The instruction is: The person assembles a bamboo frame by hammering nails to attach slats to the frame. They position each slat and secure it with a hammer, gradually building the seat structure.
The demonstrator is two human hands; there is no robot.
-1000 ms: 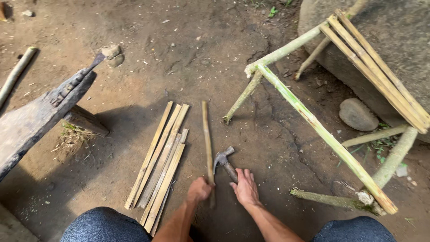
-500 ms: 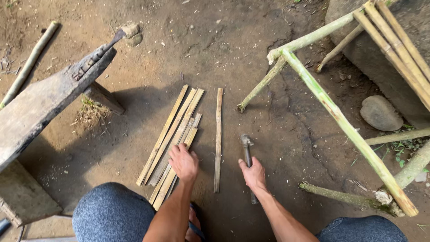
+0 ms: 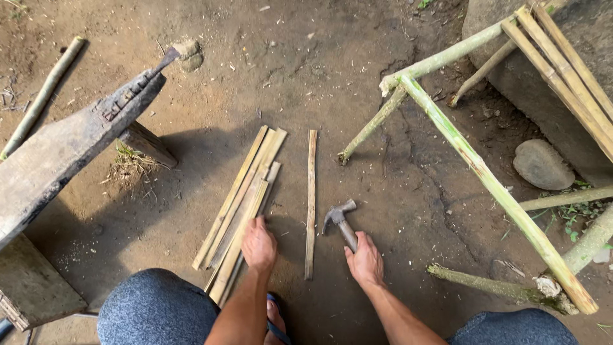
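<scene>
Bare dirt ground, left hand (image 3: 258, 245) palm-down on bamboo slats (image 3: 241, 211) — grip unclear, right hand (image 3: 366, 260) closed round hammer (image 3: 340, 222) handle.

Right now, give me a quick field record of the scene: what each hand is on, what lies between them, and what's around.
left hand: resting on the bundle of split bamboo strips
right hand: gripping the hammer by its handle, head on the ground
between hands: single bamboo strip, lying apart from the bundle
right side: green bamboo frame, flat stone
left side: wooden bench
ground: bare dirt
</scene>
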